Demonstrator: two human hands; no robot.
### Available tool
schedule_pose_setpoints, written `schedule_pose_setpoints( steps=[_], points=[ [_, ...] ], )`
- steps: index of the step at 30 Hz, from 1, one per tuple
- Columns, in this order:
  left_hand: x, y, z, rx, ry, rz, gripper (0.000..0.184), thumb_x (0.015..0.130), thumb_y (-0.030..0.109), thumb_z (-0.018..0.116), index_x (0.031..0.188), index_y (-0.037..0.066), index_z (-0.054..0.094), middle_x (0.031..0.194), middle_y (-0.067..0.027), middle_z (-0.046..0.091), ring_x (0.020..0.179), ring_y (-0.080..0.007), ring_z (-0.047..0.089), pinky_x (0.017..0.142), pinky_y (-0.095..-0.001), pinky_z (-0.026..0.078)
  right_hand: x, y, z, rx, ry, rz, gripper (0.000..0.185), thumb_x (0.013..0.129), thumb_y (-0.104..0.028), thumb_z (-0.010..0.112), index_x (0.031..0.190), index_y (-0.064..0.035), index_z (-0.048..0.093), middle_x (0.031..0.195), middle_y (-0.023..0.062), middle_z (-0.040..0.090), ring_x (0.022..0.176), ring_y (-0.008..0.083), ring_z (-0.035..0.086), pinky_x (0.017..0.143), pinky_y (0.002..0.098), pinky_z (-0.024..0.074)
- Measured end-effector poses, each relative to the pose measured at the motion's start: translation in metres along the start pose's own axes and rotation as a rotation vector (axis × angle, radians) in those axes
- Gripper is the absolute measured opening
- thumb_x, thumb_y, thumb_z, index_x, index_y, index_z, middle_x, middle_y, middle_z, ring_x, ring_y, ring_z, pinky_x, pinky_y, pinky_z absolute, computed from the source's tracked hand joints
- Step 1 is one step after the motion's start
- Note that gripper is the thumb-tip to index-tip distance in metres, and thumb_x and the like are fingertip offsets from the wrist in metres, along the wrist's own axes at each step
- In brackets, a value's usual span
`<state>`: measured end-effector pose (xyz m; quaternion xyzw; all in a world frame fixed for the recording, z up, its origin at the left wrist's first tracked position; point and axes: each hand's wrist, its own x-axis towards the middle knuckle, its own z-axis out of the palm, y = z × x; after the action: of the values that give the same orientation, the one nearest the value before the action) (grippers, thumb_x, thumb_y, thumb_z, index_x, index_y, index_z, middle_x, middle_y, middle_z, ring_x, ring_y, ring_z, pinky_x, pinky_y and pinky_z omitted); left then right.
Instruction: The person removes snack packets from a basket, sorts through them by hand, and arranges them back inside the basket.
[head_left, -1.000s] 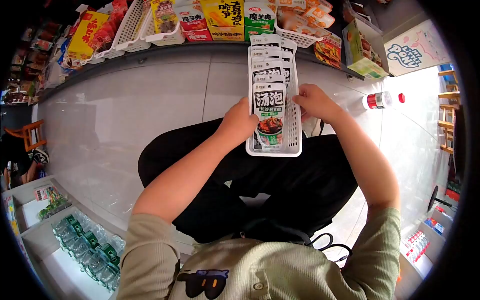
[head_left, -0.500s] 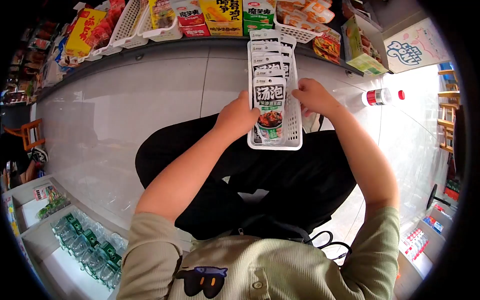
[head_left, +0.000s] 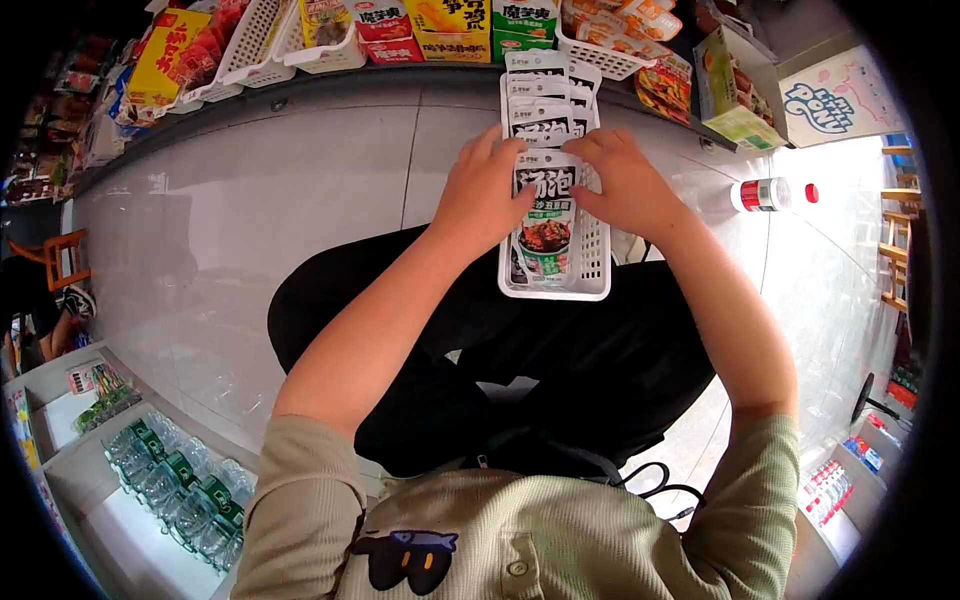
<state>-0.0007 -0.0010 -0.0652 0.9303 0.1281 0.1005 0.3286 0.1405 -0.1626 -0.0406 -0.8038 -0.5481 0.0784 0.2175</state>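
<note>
A white plastic basket [head_left: 597, 258] rests on my lap, holding several snack packets in an overlapping row. The front snack packet [head_left: 545, 235] is white and black, with a picture of food in a bowl. My left hand [head_left: 482, 195] is closed at its upper left edge, thumb over the front. On the opposite edge, my right hand [head_left: 622, 185] grips it with bent fingers and thumb. Their fingertips partly cover the printing. Behind them, more packets [head_left: 537, 88] lean toward the basket's far end.
Along the far shelf stand snack boxes [head_left: 455, 30], a white basket [head_left: 330, 52] and other packets. A bottle [head_left: 760, 195] with a red cap lies on the floor at right. Bottles with green labels [head_left: 180, 490] fill a bin at lower left.
Both hands have moved from the basket's sides up onto the front packet's upper edges. The basket stays nearly in place on my lap.
</note>
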Motion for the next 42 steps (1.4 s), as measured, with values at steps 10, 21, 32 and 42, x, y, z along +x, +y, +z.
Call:
schedule_pose_setpoints(
  steps=[10, 21, 32, 42],
  points=[
    [-0.005, 0.024, -0.031, -0.246, -0.320, -0.087, 0.023, 0.078, 0.013, 0.066, 0.098, 0.003, 0.063, 0.084, -0.0135, 0.064, 0.079, -0.0267, 0.061, 0.071, -0.0353, 0.047, 0.003, 0.020, -0.016, 0.810, -0.267, 0.253, 0.028, 0.078, -0.011, 0.060, 0.104, -0.0005, 0.062, 0.102, 0.0169, 0.061, 0.089, 0.0285, 0.057, 0.084, 0.0346, 0.0453],
    [-0.008, 0.020, -0.044, -0.225, -0.408, 0.148, 0.019, 0.076, 0.013, 0.069, 0.092, 0.004, 0.069, 0.110, -0.0119, 0.062, 0.099, -0.0274, 0.058, 0.086, -0.0361, 0.046, 0.014, 0.001, 0.003, -0.051, -0.200, 0.108, 0.037, 0.075, -0.007, 0.063, 0.111, -0.0020, 0.059, 0.109, 0.0189, 0.056, 0.107, 0.0359, 0.049, 0.093, 0.0415, 0.0405],
    [-0.012, 0.014, -0.035, -0.094, -0.224, 0.168, 0.024, 0.076, 0.013, 0.068, 0.099, 0.004, 0.066, 0.131, -0.0145, 0.050, 0.114, -0.0318, 0.051, 0.095, -0.0387, 0.042, 0.006, 0.001, -0.020, 0.618, -0.249, 0.250, 0.022, 0.077, -0.014, 0.067, 0.092, 0.0010, 0.065, 0.079, 0.0061, 0.063, 0.075, 0.0153, 0.059, 0.072, 0.0291, 0.0470],
    [-0.007, 0.019, -0.031, -0.133, -0.260, 0.070, 0.038, 0.077, 0.013, 0.068, 0.112, 0.004, 0.056, 0.094, -0.0180, 0.064, 0.086, -0.0327, 0.062, 0.076, -0.0377, 0.048, -0.002, -0.008, -0.029, 0.803, -0.545, 0.276, 0.028, 0.076, -0.017, 0.073, 0.098, 0.0000, 0.067, 0.091, 0.0044, 0.067, 0.084, 0.0138, 0.059, 0.077, 0.0288, 0.0469]
  ],
)
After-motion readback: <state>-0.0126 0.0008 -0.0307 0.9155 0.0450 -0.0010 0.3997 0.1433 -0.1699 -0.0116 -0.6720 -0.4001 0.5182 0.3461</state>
